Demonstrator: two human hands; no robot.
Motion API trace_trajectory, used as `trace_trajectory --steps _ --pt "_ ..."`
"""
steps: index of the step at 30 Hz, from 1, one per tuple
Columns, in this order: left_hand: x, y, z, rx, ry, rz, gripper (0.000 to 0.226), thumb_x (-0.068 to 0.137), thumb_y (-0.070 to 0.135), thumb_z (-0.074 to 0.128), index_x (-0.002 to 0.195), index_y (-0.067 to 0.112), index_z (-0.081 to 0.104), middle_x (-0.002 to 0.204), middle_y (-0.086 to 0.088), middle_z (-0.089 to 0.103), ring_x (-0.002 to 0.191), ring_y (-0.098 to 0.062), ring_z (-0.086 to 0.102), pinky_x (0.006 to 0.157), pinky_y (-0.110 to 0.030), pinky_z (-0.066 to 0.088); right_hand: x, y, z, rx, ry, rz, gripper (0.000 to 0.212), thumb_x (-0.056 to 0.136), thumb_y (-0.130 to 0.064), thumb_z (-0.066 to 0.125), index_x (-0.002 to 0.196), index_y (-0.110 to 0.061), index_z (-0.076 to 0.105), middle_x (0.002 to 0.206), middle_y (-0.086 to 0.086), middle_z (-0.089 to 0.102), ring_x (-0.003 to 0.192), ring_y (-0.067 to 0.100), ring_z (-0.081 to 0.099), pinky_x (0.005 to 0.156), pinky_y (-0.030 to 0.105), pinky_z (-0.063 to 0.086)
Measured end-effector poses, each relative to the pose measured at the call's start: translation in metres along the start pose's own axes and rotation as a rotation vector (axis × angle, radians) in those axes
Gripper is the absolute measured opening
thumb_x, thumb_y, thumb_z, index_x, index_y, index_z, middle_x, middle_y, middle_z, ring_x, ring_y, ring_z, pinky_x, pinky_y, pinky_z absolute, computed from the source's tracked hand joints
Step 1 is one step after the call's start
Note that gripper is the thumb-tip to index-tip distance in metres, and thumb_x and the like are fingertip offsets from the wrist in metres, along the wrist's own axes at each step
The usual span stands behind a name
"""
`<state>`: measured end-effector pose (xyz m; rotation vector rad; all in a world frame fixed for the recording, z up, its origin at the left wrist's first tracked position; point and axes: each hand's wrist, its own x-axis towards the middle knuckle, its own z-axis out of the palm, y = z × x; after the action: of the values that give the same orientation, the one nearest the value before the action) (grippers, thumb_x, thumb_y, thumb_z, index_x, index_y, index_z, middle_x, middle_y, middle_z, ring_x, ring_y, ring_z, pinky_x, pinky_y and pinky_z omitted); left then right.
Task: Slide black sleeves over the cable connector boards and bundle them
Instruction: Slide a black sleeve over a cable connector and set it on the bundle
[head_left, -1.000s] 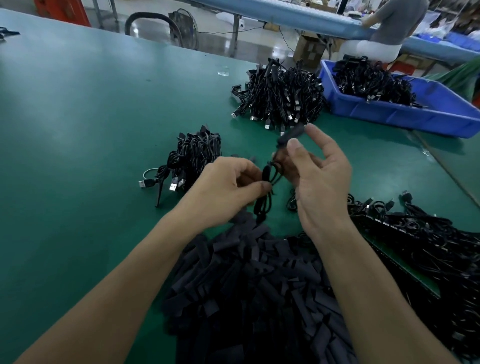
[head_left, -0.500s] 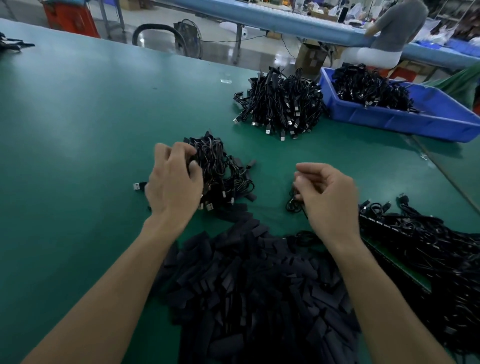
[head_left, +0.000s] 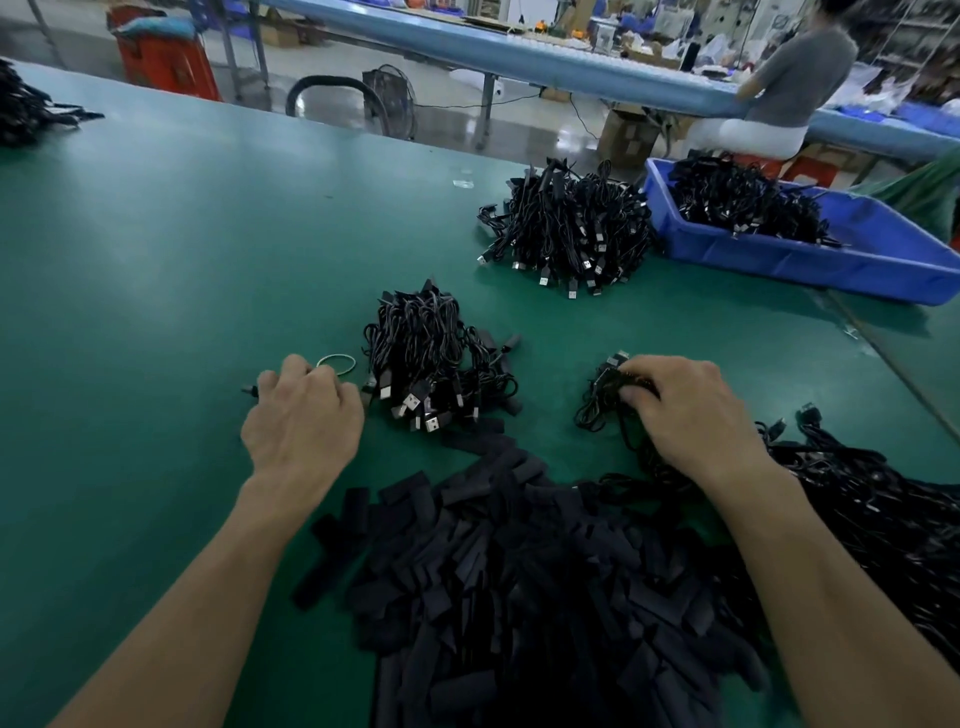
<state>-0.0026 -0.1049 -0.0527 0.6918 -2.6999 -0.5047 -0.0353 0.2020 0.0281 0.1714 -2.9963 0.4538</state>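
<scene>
A heap of flat black sleeves lies on the green table between my forearms. My right hand curls its fingers round a coiled black cable, whose connector end pokes out past the fingertips. My left hand rests knuckles up on the table with its fingers curled. Its fingertips are hidden, touching the near edge of a pale rubber band, and a dark plug tip sticks out on its left. Just right of that hand sits a small pile of sleeved cables.
A tangle of loose cables spreads at the right edge. A bigger pile of cables lies farther back, beside a blue bin holding more. A person sits at another bench at the back right. More black cables lie at the far left edge.
Both hands held one cable together a second ago. The left hand then went to the small pile and now sits beside it at the rubber band; the right hand dropped onto another cable.
</scene>
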Motion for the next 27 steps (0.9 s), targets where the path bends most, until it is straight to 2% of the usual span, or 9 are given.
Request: trace_trajectory --steps 4,7,9,12,14,16,19,21,27 --pt "-0.001 0.007 -0.003 0.082 0.037 0.028 0.040 0.097 0.032 0.040 0.088 0.005 0.069 0.092 -0.010 0.061 0.090 -0.032 0.048 0.071 -0.041 0.038 0.007 0.007 0.002 0.078 -0.084 -0.032 0.024 0.098 -0.025 0.062 0.121 -0.028 0.068 0.126 0.003 0.066 0.113 0.028 0.060 0.096 0.048 0.050" --pt "-0.009 0.027 -0.009 -0.020 0.126 0.146 0.027 0.093 0.027 0.046 0.078 0.012 0.063 0.080 -0.007 0.063 0.075 -0.024 0.043 0.063 -0.034 0.035 0.016 0.012 -0.002 0.179 -0.124 -0.071 0.011 0.090 -0.024 0.073 0.096 -0.029 0.066 0.101 -0.004 0.068 0.095 0.018 0.063 0.083 0.034 0.051" --pt "-0.022 0.051 -0.018 -0.161 0.152 0.298 0.019 0.091 0.023 0.052 0.073 0.019 0.057 0.068 0.003 0.057 0.062 -0.018 0.045 0.053 -0.026 0.027 0.021 0.013 -0.005 0.215 -0.145 -0.096 0.019 0.084 -0.024 0.079 0.081 -0.027 0.061 0.088 -0.004 0.067 0.085 0.013 0.063 0.071 0.023 0.048" --pt "-0.037 0.095 -0.020 -0.436 -0.052 0.532 0.015 0.093 0.023 0.055 0.078 0.027 0.055 0.068 0.014 0.057 0.056 0.002 0.050 0.049 -0.013 0.030 0.026 0.014 -0.005 0.250 -0.213 -0.136 0.019 0.078 -0.024 0.084 0.076 -0.027 0.065 0.079 -0.003 0.071 0.077 0.012 0.067 0.069 0.024 0.049" --pt "-0.040 0.117 -0.009 -0.614 -0.253 0.546 0.004 0.096 0.029 0.059 0.095 0.026 0.061 0.082 0.016 0.061 0.068 0.004 0.055 0.060 -0.011 0.040 0.029 0.016 -0.005 0.301 -0.257 -0.167 0.018 0.076 -0.022 0.086 0.075 -0.026 0.068 0.073 -0.003 0.072 0.072 0.012 0.069 0.068 0.024 0.049" --pt "-0.039 0.133 0.005 -0.668 -0.429 0.528 0.022 0.096 0.037 0.063 0.113 0.024 0.060 0.099 0.012 0.061 0.080 0.000 0.053 0.074 -0.016 0.040 0.031 0.020 -0.006 0.395 -0.294 -0.206 0.015 0.077 -0.016 0.084 0.077 -0.022 0.070 0.074 0.001 0.073 0.071 0.015 0.068 0.071 0.029 0.051" --pt "-0.038 0.142 0.023 -0.789 -0.552 0.483 0.009 0.094 0.032 0.069 0.094 0.029 0.061 0.091 0.014 0.062 0.068 0.009 0.053 0.065 -0.010 0.038 0.032 0.029 -0.007 0.532 -0.332 -0.238 0.011 0.081 -0.008 0.080 0.079 -0.015 0.071 0.074 0.003 0.073 0.069 0.011 0.064 0.071 0.028 0.049" --pt "-0.038 0.142 0.031 -0.928 -0.591 0.433 0.017 0.093 0.026 0.072 0.083 0.029 0.059 0.078 0.015 0.061 0.055 0.008 0.049 0.056 -0.010 0.036 0.032 0.032 -0.007 0.563 -0.363 -0.243 0.009 0.083 -0.007 0.078 0.082 -0.013 0.071 0.073 0.000 0.071 0.068 0.009 0.062 0.070 0.023 0.048" --pt "-0.038 0.140 0.034 -1.145 -0.635 0.420 0.021 0.088 0.015 0.077 0.078 0.022 0.061 0.058 0.021 0.058 0.043 0.002 0.039 0.048 -0.007 0.032 0.035 0.033 -0.009 0.583 -0.437 -0.271 0.004 0.084 -0.011 0.076 0.085 -0.011 0.072 0.074 -0.001 0.067 0.068 0.007 0.057 0.067 0.016 0.045"
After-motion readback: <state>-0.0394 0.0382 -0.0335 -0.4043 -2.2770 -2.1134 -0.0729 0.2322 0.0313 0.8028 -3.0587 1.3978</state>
